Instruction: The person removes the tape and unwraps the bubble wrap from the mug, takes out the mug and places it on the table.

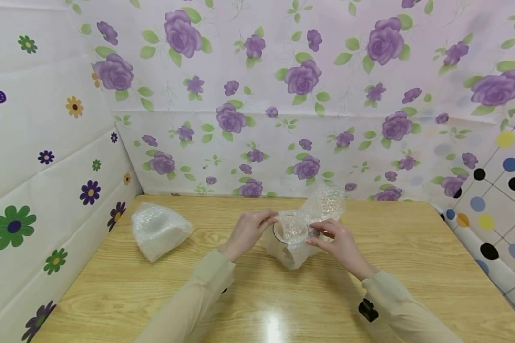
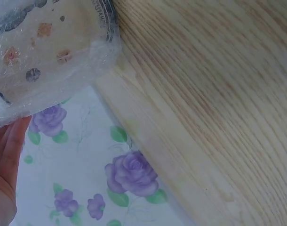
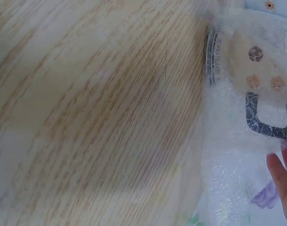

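A mug (image 1: 289, 231) with a dark rim stands on the table, partly covered by clear bubble wrap (image 1: 325, 202). The left hand (image 1: 251, 229) pinches the wrap at the left of the rim. On the other side the right hand (image 1: 338, 242) has thumb and fingers around the wrap by the handle. Printed spots on the pale mug (image 2: 44, 47) show through the plastic in the left wrist view, with the left hand (image 2: 4, 169) just below. A dark square handle (image 3: 268, 129) lies under the wrap in the right wrist view, close to the right hand's fingertips (image 3: 277, 169).
A second bubble-wrapped bundle (image 1: 159, 231) sits at the left of the wooden table (image 1: 257, 295); its contents are hard to make out. Behind stands a rose-patterned sheet (image 1: 240, 119), with patterned sheets on both sides too. The loose wrap rises toward the back.
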`<state>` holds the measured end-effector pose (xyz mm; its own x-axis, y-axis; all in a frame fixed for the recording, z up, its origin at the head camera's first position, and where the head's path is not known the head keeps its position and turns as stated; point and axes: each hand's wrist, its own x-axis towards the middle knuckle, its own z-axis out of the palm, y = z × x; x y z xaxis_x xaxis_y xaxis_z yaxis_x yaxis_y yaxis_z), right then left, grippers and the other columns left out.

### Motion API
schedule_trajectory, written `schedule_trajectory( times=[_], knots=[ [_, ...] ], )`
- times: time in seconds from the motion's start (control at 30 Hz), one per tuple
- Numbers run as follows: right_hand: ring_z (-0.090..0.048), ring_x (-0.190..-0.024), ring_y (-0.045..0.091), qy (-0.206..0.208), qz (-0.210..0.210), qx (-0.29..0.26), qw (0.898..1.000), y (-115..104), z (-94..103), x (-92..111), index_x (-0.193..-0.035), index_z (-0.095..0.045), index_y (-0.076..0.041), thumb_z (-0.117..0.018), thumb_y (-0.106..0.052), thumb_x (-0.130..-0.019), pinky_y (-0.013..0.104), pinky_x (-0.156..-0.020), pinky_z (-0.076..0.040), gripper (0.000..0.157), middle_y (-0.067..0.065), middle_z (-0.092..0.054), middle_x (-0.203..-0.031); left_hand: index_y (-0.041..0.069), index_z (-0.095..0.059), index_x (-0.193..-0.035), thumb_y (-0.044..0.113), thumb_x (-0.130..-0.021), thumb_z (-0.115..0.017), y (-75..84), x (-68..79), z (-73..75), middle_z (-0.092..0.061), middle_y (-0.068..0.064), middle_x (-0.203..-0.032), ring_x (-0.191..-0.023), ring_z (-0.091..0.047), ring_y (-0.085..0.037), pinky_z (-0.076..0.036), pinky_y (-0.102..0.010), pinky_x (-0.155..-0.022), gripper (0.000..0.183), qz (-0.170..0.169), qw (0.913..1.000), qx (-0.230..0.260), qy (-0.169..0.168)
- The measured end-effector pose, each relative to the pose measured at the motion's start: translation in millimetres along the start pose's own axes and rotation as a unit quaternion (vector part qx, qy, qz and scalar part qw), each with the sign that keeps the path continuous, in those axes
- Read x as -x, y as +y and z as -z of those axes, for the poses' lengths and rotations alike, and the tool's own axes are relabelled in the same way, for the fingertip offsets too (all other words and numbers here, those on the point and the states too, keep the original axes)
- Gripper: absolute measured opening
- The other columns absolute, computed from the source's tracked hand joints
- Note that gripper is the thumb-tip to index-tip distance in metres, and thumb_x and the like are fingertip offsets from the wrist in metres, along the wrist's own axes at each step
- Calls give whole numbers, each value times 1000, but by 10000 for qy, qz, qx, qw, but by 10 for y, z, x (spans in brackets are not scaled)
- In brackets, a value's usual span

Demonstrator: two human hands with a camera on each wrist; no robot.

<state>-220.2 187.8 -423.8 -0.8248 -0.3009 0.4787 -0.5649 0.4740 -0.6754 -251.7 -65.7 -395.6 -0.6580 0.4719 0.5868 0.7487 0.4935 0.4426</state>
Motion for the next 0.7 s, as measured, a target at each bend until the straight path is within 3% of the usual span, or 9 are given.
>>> schedule_trajectory(
  times=[0.2, 0.4, 0.5, 0.7],
  knots=[
    [-55, -86, 15, 66, 91, 39, 9999, 12, -7, -14, -108, -63, -7, -75, -19, -73, 35, -78, -49, 39, -2, -58, -95, 6, -66, -100, 18, -90, -55, -5, 8, 3, -66, -1, -89, -75, -61, -11, -48, -21, -65, 19, 380, 9985, 388, -26],
    [-55, -85, 14, -26, 221, 42, 9997, 14, -9, -21, -115, -62, -6, -74, -17, -74, 32, -80, -48, 44, -3, -56, -93, 5, -65, -100, 18, -93, -52, -24, 17, 2, -65, -4, -82, -70, -61, -14, -49, -22, -62, 20, 944, 9892, 1112, 150],
    [-55, -85, 14, -93, 239, 59, 9997, 14, -7, -18, -117, -61, -6, -73, -17, -75, 30, -81, -47, 45, -2, -55, -93, 4, -65, -99, 18, -93, -51, -46, 19, -14, -63, -5, -74, -65, -60, -15, -50, -21, -60, 20, 1051, 9858, 1281, 258],
    [-55, -85, 13, -150, 222, 122, 9996, 20, -2, -22, -117, -61, -8, -73, -19, -76, 32, -81, -47, 44, -2, -55, -92, 1, -64, -100, 15, -93, -51, -81, 22, -30, -64, -8, -84, -70, -61, -16, -52, -24, -62, 20, 1205, 9779, 1671, 366]
  ],
)
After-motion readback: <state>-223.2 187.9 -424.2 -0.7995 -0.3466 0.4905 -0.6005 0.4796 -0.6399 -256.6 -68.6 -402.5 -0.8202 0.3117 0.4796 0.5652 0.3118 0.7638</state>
